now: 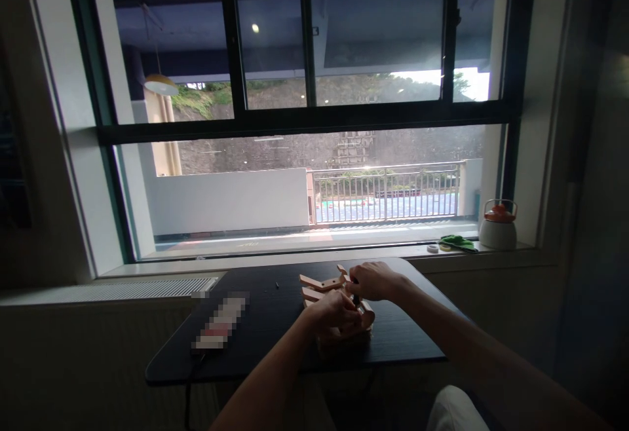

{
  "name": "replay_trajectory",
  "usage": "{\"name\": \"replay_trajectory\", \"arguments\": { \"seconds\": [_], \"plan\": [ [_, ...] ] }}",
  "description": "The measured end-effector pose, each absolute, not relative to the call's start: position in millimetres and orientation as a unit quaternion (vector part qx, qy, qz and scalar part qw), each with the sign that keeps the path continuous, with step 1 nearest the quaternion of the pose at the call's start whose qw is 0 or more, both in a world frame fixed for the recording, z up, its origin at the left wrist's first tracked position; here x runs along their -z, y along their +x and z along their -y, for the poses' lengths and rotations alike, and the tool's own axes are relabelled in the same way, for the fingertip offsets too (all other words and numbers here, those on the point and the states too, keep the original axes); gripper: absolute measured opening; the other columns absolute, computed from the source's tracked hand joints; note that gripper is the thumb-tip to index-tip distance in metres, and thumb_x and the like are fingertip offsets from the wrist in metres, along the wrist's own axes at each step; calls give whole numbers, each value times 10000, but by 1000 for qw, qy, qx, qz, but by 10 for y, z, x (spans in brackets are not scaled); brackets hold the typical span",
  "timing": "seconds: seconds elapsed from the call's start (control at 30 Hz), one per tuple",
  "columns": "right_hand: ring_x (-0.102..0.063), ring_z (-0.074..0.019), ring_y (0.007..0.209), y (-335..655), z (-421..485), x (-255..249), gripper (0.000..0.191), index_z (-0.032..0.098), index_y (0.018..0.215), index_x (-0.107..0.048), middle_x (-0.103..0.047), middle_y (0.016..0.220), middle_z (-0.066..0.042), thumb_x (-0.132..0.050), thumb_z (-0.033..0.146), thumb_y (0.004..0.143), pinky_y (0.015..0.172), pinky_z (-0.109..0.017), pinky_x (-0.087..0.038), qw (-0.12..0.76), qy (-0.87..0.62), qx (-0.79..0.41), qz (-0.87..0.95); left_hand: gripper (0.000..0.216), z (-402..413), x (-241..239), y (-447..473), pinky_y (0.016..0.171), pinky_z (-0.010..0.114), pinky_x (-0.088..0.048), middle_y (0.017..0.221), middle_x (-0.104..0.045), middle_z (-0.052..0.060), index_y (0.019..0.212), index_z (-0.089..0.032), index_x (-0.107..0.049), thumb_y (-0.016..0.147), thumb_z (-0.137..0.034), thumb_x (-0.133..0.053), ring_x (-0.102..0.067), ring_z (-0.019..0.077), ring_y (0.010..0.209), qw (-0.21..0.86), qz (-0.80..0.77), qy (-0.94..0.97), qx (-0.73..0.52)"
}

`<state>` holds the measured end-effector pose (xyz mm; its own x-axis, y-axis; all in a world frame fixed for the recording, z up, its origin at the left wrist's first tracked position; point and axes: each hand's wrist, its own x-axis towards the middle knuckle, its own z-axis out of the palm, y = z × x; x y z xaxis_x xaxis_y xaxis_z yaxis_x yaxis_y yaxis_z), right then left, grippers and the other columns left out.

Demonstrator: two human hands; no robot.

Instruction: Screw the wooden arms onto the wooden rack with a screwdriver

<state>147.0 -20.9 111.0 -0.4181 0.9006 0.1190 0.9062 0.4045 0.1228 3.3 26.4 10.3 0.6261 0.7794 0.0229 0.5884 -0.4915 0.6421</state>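
Several light wooden pieces (pixel 319 283) are joined into a small assembly on the dark table, with dark round spots on one angled piece. My left hand (pixel 335 310) is closed on the near side of the assembly, its fingers curled against the wood beside a rounded wooden end (pixel 367 315). Above and to the right, my right hand (pixel 376 280) is wrapped round a short black tool (pixel 356 297) that points down at the wood; its tip is hidden, and it looks like a screwdriver. Both hands partly cover the assembly.
The dark tabletop (pixel 265 333) has rounded corners. A blurred-out flat object (pixel 221 323) lies on its left, with a cable by the edge. A tiny dark piece (pixel 277 285) lies behind. On the windowsill are a white jug (pixel 497 234), a green cloth (pixel 457 242) and rolls of tape (pixel 432 248).
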Motion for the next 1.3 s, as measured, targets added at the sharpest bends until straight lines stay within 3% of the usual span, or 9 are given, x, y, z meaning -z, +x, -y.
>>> {"name": "replay_trajectory", "arguments": {
  "seconds": [0.13, 0.37, 0.6, 0.87, 1.07, 1.3],
  "plan": [
    [-657, -208, 817, 1506, 177, -1143, 223, 225, 953, -708, -725, 891, -69, -572, 315, 801, 618, -248, -389, 22, -515, 74, 854, 231, -280, -64, 34, 530, 235, -369, 667, -632, 46, 802, -114, -730, 760, -298, -596, -531, 126, 586, 310, -412, 842, -160],
    [-657, -258, 808, 1459, 162, -1031, 354, 131, 890, -715, -711, 864, -159, -459, 375, 883, 598, -280, -369, 49, -546, 93, 831, 198, -276, -49, 40, 555, 231, -386, 671, -645, 31, 795, -125, -735, 719, -277, -634, -563, 142, 632, 317, -415, 835, -173],
    [-652, -196, 781, 1493, 140, -1038, 223, 218, 907, -706, -721, 866, -70, -503, 293, 852, 597, -252, -349, 58, -515, 79, 851, 199, -332, -16, 28, 588, 241, -403, 728, -676, 44, 828, -133, -740, 724, -268, -637, -588, 149, 664, 323, -399, 841, -171],
    [-655, -243, 787, 1415, 130, -1024, 290, 158, 894, -711, -711, 855, -138, -493, 348, 868, 604, -274, -366, 56, -538, 82, 837, 174, -344, -2, 34, 566, 223, -394, 701, -657, 22, 797, -133, -735, 674, -231, -660, -584, 146, 654, 318, -401, 841, -175],
    [-644, -183, 772, 1482, 111, -1090, 212, 237, 952, -702, -721, 870, -49, -555, 299, 813, 606, -238, -361, 48, -502, 57, 862, 171, -335, -6, 33, 555, 224, -394, 719, -668, 33, 793, -137, -730, 680, -237, -649, -599, 156, 671, 317, -404, 840, -174],
    [-645, -237, 796, 1494, 89, -997, 298, 145, 906, -702, -706, 869, -142, -470, 328, 870, 614, -273, -373, 54, -535, 74, 840, 190, -337, 1, 35, 566, 214, -416, 724, -675, 31, 828, -134, -738, 678, -215, -654, -598, 140, 653, 343, -396, 835, -168]
  ]
}}
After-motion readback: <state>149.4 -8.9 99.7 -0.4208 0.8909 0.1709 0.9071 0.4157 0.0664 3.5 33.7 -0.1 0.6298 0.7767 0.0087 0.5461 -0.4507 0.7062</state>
